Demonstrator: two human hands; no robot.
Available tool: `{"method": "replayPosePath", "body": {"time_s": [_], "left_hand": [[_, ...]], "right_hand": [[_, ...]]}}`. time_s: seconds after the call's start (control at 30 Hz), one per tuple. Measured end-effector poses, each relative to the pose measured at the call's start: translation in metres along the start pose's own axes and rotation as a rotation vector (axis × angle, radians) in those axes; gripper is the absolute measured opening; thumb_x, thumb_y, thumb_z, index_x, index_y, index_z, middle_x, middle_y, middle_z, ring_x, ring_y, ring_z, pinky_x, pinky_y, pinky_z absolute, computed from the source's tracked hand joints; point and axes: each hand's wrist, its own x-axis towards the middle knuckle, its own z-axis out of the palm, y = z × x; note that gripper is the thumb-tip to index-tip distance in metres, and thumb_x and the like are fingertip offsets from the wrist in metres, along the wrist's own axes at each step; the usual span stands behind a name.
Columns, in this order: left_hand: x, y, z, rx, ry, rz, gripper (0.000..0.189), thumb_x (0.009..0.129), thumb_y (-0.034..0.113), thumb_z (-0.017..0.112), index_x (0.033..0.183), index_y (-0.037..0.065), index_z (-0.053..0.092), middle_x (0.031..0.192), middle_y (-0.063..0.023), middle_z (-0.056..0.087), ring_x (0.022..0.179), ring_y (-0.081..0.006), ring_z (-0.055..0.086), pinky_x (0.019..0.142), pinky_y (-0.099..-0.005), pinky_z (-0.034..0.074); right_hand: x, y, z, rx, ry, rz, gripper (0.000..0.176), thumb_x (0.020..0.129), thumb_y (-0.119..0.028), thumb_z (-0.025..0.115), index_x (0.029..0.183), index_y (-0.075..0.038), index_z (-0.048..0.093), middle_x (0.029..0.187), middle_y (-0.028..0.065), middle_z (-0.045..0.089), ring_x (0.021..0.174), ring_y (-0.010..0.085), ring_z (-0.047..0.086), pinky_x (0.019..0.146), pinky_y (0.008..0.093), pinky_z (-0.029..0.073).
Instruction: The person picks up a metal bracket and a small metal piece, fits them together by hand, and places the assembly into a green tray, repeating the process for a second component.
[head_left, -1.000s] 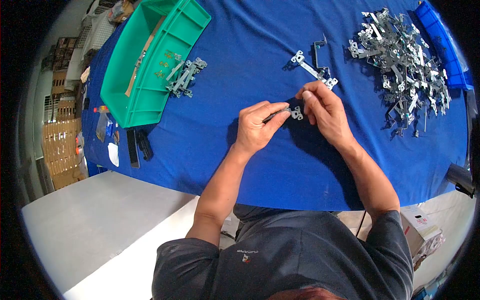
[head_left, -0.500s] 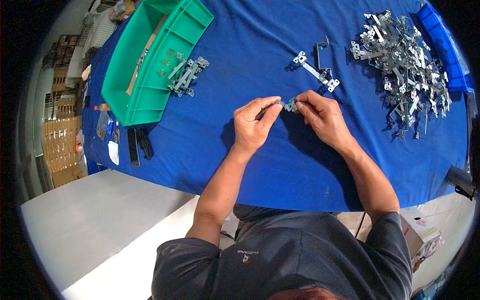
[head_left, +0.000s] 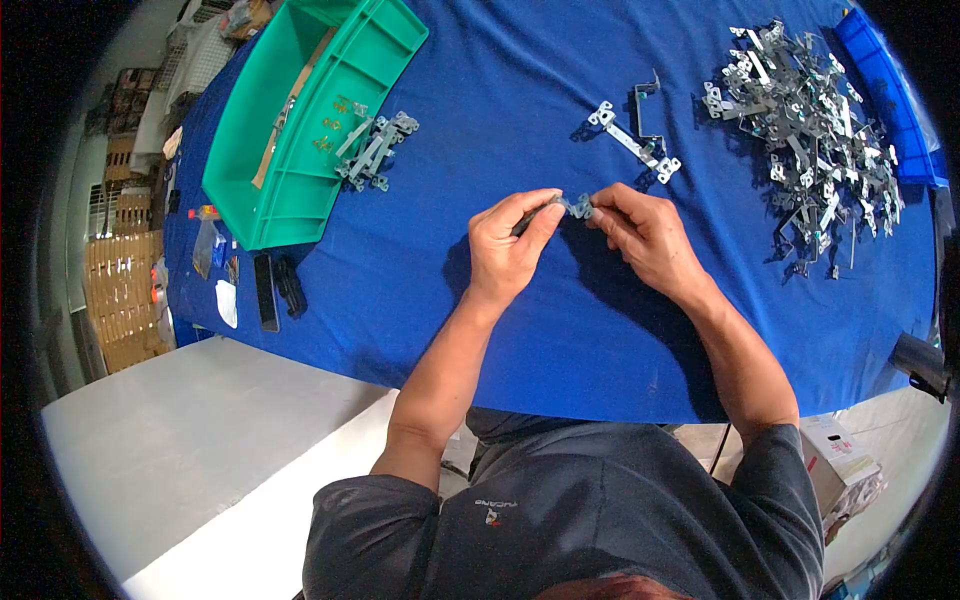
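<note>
A small metal bracket [head_left: 578, 207] spans the gap between my two hands above the blue cloth. My left hand [head_left: 508, 245] is closed on its left part, thumb and fingers pinched, hiding much of the piece. On the right end my right hand [head_left: 645, 232] pinches the bracket with thumb and forefinger. Beyond the hands lie a flat bracket with wide ends [head_left: 632, 143] and a bent thin bracket [head_left: 640, 110]. A small group of brackets [head_left: 376, 150] rests beside the green bin [head_left: 335, 195].
A large heap of metal brackets [head_left: 810, 140] lies at the right, next to a blue tray [head_left: 900, 110]. At the left are a black phone-like object [head_left: 266, 293], a dark object [head_left: 290, 288] and a white piece [head_left: 227, 304]. A black cylinder [head_left: 920, 362] stands at the right edge.
The bracket between my hands is slightly turned, and its right end shows a little more. Both hands remain in nearly the same place.
</note>
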Motion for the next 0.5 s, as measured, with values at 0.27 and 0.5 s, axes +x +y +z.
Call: {"method": "replayPosePath", "body": {"time_s": [0.27,0.5], "left_hand": [[0.0021,-0.0035,0.0005,-0.017,-0.030,0.119,0.016,0.090,0.006,0.077,0.105,-0.001,0.076,0.080,-0.0064,0.071,0.069,-0.0088,0.062,0.060,-0.0260,0.048],[0.0051,0.0014,0.0003,0.073,-0.088,0.168,0.017,0.086,0.006,0.080,0.102,0.000,0.076,0.075,-0.0093,0.069,0.063,-0.0147,0.062,0.056,-0.0293,0.047]], "right_hand": [[-0.0011,-0.0053,-0.0030,-0.003,-0.013,0.008,0.012,0.099,-0.010,0.063,0.104,0.000,0.066,0.071,0.0095,0.062,0.062,0.0166,0.061,0.058,0.0344,0.049],[0.0021,0.0014,-0.0077,0.270,-0.067,0.086,0.027,0.104,-0.014,0.058,0.125,0.001,0.065,0.086,0.0044,0.065,0.068,0.0102,0.062,0.062,0.0278,0.053]]}}
